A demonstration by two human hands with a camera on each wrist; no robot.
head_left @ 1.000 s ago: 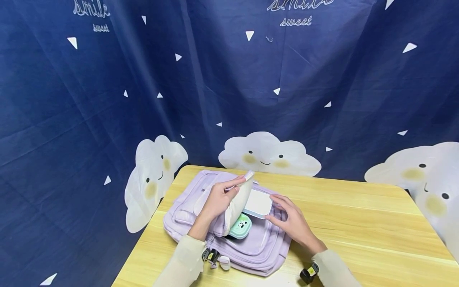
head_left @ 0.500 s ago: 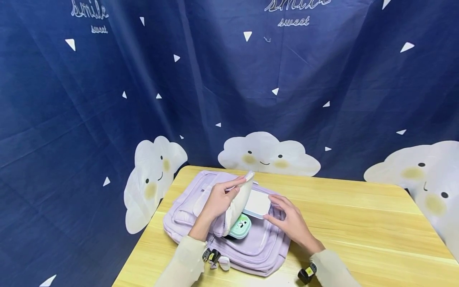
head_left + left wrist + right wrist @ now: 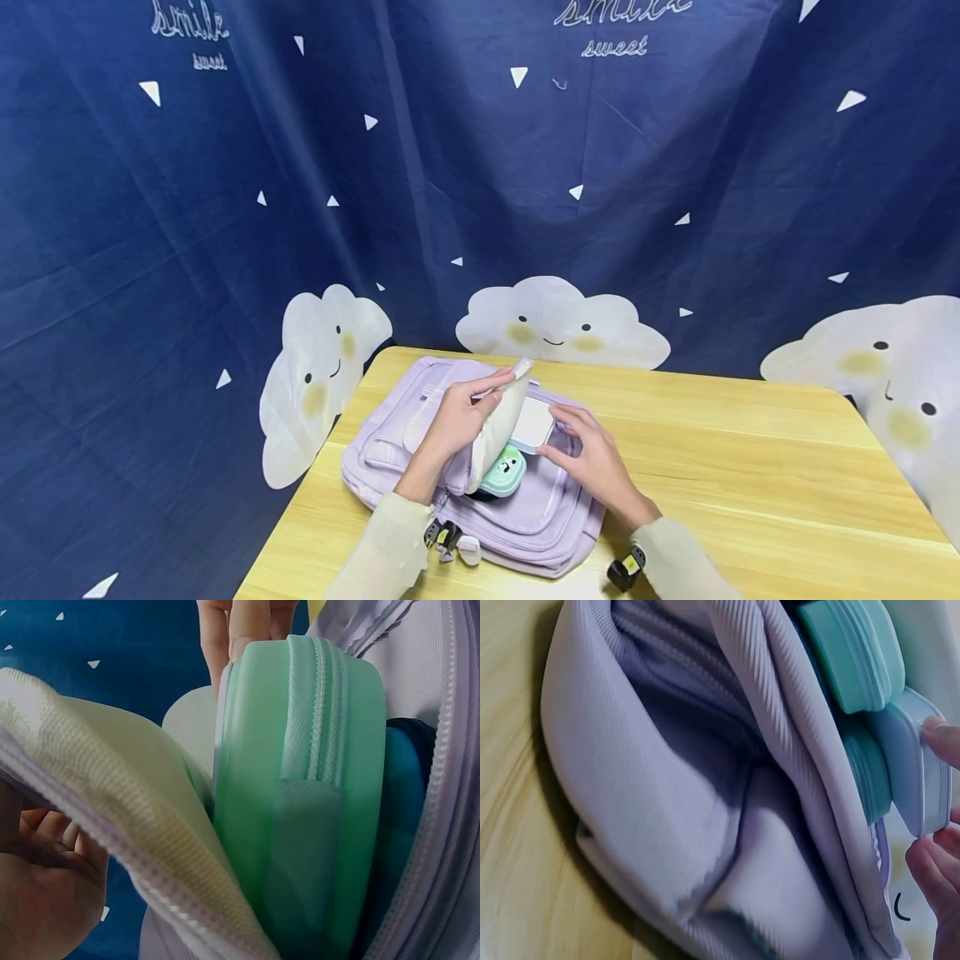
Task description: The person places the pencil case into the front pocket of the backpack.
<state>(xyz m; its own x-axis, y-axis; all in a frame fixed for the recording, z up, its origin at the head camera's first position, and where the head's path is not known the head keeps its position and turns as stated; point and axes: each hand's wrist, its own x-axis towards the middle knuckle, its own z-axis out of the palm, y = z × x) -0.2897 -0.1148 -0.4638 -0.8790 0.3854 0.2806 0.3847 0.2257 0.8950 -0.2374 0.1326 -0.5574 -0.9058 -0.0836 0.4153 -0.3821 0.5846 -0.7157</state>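
Observation:
A lavender backpack (image 3: 543, 546) lies on the table with a pocket unzipped. My left hand (image 3: 457, 417) pinches the upper edge of the pocket's cream-lined flap (image 3: 504, 421) and holds it raised. Between the thumb and fingers of my right hand (image 3: 596, 458) is a flat white box (image 3: 534, 422) with pale blue sides, partly inside the pocket. Against the box sits a mint green zip case (image 3: 506, 471) with a panda picture, sticking out of the opening. The right wrist view shows a darker teal zipped case (image 3: 868, 769) below it. The flap hides the pocket's depth.
The wooden table (image 3: 750, 467) extends to the right of the backpack. Behind it hangs a dark blue curtain (image 3: 480, 167) with clouds and triangles. A small white and lavender tag (image 3: 469, 550) hangs at the backpack's near side. Another compartment (image 3: 697, 742) gapes in the right wrist view.
My right hand has moved left with the white box, which now sits further behind the flap. My left hand and the flap stay where they were.

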